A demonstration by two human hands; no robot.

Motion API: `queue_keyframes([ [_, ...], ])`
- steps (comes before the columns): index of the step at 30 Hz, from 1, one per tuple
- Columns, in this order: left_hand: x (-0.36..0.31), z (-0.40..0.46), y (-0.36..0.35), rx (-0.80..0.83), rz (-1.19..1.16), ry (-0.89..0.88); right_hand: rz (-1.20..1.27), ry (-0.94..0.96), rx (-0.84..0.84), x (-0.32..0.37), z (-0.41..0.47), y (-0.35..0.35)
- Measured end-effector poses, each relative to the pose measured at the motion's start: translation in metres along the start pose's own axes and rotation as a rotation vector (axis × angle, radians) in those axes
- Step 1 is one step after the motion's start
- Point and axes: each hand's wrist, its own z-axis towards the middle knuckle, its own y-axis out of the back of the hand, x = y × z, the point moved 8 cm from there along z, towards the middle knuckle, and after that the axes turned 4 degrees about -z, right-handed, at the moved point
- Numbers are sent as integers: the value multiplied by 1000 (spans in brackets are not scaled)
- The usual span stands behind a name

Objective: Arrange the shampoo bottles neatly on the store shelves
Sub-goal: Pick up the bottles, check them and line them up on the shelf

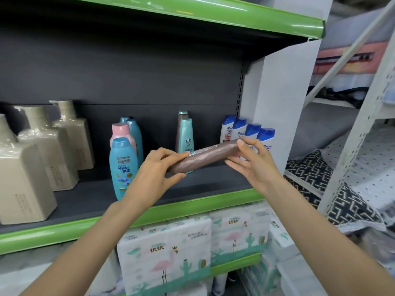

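Note:
A brown shampoo tube [206, 156] is held sideways in the air above the dark shelf [96, 195]. My left hand [158, 169] grips its left end between thumb and fingers. My right hand [251, 162] holds the right end, thumb on top and fingers underneath. Behind the tube stand a teal tube [186, 136] and another brown one. Further right is a row of white bottles with blue caps [252, 131]. Left of my hands stand blue and pink bottles [123, 165].
Large beige square bottles [38, 150] fill the left of the shelf. The green shelf edge [64, 233] runs below my arms. Packs of tissue paper [171, 253] sit underneath. A white upright [275, 103] bounds the shelf on the right, with bedding racks beyond.

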Motion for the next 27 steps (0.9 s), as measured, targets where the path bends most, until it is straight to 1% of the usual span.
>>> queue_keyframes([
  [4,-9,-4,5,-35,91,-95,72,29,-8,4,-2,6],
  [9,-6,-1,12,-74,-74,-34,185,73,59,9,-3,7],
  [11,-8,-1,13,-74,-114,-46,242,66,73,7,-4,8],
  [15,-13,0,12,-67,-115,-93,356,40,112,1,-4,8],
  [21,-14,-2,18,-101,-119,-98,334,36,136,0,-5,7],
  [24,-12,-3,19,-83,-188,-48,278,42,128,0,-5,7],
  [27,-1,-4,17,-49,-379,133,218,45,137,1,-5,7],
])
